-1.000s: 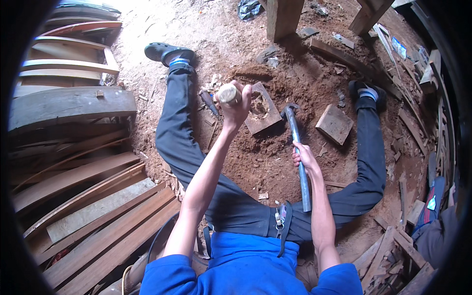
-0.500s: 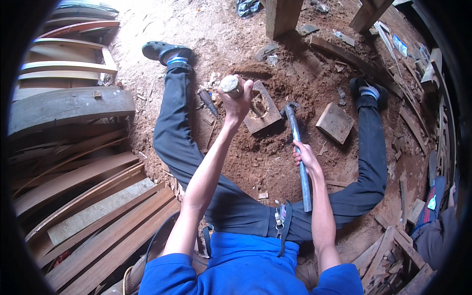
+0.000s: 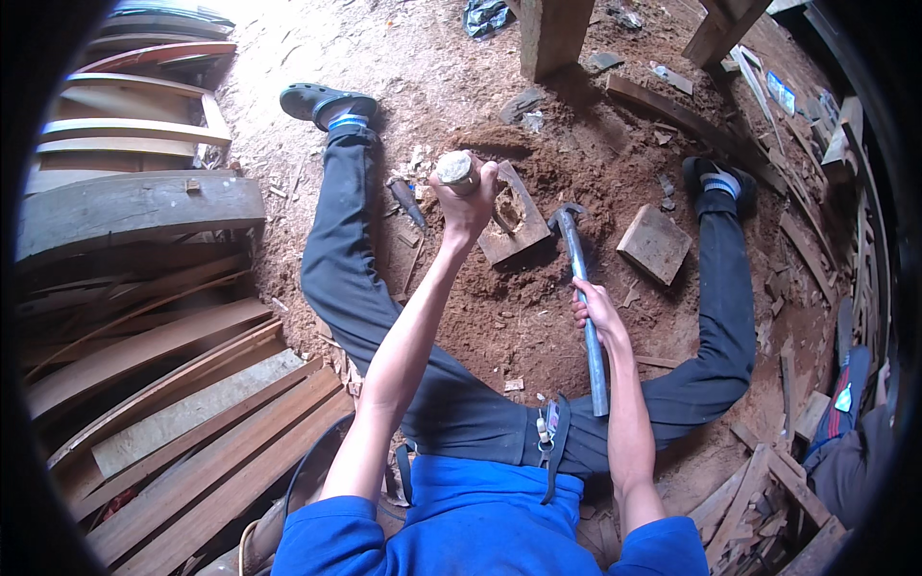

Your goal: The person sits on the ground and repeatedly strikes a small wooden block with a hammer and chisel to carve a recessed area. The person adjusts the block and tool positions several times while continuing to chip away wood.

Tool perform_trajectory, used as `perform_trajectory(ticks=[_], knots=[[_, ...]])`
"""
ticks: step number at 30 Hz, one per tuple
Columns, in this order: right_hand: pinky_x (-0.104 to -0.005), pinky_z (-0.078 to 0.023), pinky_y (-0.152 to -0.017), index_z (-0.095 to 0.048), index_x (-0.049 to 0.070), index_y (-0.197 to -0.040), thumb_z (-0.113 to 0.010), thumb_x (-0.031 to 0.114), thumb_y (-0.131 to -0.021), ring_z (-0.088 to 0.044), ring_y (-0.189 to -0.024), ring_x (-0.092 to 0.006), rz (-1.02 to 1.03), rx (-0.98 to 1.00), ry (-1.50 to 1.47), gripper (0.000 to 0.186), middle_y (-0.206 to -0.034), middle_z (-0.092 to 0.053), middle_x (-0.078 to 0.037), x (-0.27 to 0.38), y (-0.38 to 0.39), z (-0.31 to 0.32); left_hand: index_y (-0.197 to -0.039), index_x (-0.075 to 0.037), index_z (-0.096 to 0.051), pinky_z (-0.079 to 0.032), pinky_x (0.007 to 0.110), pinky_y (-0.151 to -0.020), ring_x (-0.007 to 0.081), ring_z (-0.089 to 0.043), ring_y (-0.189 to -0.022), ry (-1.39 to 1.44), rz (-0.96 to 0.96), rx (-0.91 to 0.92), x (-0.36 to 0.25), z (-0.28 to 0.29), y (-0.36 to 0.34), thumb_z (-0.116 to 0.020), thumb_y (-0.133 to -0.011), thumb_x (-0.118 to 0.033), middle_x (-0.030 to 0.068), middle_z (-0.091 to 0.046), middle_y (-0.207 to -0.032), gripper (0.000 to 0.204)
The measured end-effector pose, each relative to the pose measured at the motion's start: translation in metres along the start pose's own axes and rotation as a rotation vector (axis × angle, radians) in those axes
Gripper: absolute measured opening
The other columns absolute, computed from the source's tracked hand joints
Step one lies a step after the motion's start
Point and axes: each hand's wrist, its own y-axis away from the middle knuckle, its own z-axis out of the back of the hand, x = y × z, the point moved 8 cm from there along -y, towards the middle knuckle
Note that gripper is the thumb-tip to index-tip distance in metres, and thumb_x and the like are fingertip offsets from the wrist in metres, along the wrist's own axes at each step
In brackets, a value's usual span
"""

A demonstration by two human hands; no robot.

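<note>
My left hand [image 3: 463, 204] is wrapped round an upright chisel [image 3: 458, 170]. Its round, pale, battered butt faces up, and the lower part is hidden under my fist. The fist is above the left edge of a wooden block [image 3: 523, 230], which has a rough hollow cut into its middle. Gripped in my right hand [image 3: 597, 312] is a claw hammer [image 3: 593, 360] with a bluish metal handle. Its head is just right of the hollowed block, low over the sawdust; I cannot tell whether it touches.
A second wooden block [image 3: 655, 242] lies right of the hammer. A dark pointed tool [image 3: 406, 202] rests by my left leg. Curved wooden pieces [image 3: 144, 216] are stacked along the left. Wooden posts [image 3: 554, 38] stand at the far side; scraps and a person's leg [image 3: 855, 470] are at right.
My left hand and the chisel have shifted very slightly to the right. The hammer and my right hand are almost where they were.
</note>
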Motion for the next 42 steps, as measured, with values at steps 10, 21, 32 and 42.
perform_trajectory(ticks=[10, 21, 32, 42], knots=[[-0.0185, -0.033, -0.037, -0.048, 0.012, -0.075, -0.058, 0.043, -0.093, -0.037, -0.041, -0.0004, -0.011, 0.002, -0.013, 0.038, -0.056, -0.039, 0.009, -0.002, -0.002, 0.002, -0.076, -0.006, -0.054, -0.041, 0.021, -0.041, 0.0060, -0.051, -0.047, 0.147, -0.048, -0.118, -0.023, -0.004, 0.005, -0.066, -0.084, -0.007, -0.0017, -0.053, -0.059, 0.015], [-0.0189, -0.033, -0.037, -0.048, 0.011, -0.075, -0.058, 0.044, -0.093, -0.036, -0.041, -0.0006, 0.010, 0.010, 0.002, 0.039, -0.055, -0.039, 0.009, 0.000, -0.001, 0.000, -0.110, 0.001, -0.040, -0.051, 0.026, -0.059, 0.0142, -0.061, -0.066, 0.040, 0.053, 0.055, 0.003, -0.006, 0.000, -0.071, -0.086, -0.011, 0.0093, -0.060, -0.084, 0.042], [-0.0190, -0.033, -0.037, -0.047, 0.011, -0.076, -0.058, 0.043, -0.093, -0.037, -0.041, -0.0010, -0.002, 0.003, -0.013, 0.038, -0.055, -0.039, 0.008, -0.002, -0.002, 0.001, -0.071, -0.006, -0.052, -0.039, 0.022, -0.038, 0.0069, -0.050, -0.044, 0.124, -0.057, -0.078, -0.024, -0.006, -0.006, -0.064, -0.083, -0.007, -0.0010, -0.053, -0.056, 0.017], [-0.0196, -0.031, -0.037, -0.046, 0.011, -0.076, -0.058, 0.041, -0.093, -0.037, -0.041, -0.0017, 0.001, -0.002, -0.004, 0.036, -0.055, -0.039, 0.008, -0.002, -0.004, -0.003, -0.068, -0.003, -0.061, -0.047, 0.027, -0.040, 0.0122, -0.058, -0.046, -0.154, -0.236, -0.064, -0.057, -0.026, -0.016, -0.061, -0.078, -0.009, 0.0036, -0.059, -0.055, 0.011]])
